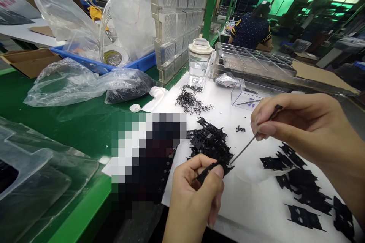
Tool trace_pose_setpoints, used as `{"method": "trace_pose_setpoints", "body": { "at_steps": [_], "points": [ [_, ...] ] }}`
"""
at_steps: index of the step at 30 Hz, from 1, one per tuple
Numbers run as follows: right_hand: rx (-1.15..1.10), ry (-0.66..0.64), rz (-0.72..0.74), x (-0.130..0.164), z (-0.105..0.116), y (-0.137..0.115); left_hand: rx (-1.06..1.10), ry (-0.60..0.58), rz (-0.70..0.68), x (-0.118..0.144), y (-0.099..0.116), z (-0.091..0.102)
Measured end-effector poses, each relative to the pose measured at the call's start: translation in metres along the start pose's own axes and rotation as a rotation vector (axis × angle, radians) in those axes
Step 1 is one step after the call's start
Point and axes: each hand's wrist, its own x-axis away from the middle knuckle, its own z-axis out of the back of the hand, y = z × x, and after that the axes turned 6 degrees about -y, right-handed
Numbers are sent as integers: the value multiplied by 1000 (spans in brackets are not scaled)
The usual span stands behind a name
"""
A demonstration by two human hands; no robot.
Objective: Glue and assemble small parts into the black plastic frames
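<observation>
My left hand (196, 193) pinches a small black plastic part (205, 172) between thumb and fingers, low in the middle of the view. From the upper right, my right hand (302, 125) grips a thin rod-like tool (245, 147) with a dark end. Its tip meets the part's right end; whether it presses on anything there is too small to tell. Just behind my left hand lies a heap of similar black plastic parts (211, 138). Several more black parts (303, 186) are spread below my right forearm. Tiny black pieces (240, 129) sit between the heap and my right hand.
Small black bent pieces (189, 100) are scattered on the white work surface (242, 201), near a lidded clear jar (197, 64). A clear box (246, 97) stands behind my right hand. Left are plastic bags (128, 83) and a blue tray (142, 60). Another person (252, 28) sits farther back.
</observation>
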Motion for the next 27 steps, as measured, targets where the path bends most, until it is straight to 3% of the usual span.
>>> {"method": "trace_pose_setpoints", "body": {
  "at_steps": [8,19,21,27],
  "points": [
    [31,-108,28,0,-3,-4,19,-34,-15,-1,-5,4],
    [60,-87,33,1,0,-6,13,-9,-11,-2,-4,4],
    [45,-18,35,1,0,-6,13,-4,-8,-2,-3,3],
    [79,368,63,-3,13,-1,-15,44,29,2,2,-1]
  ]
}}
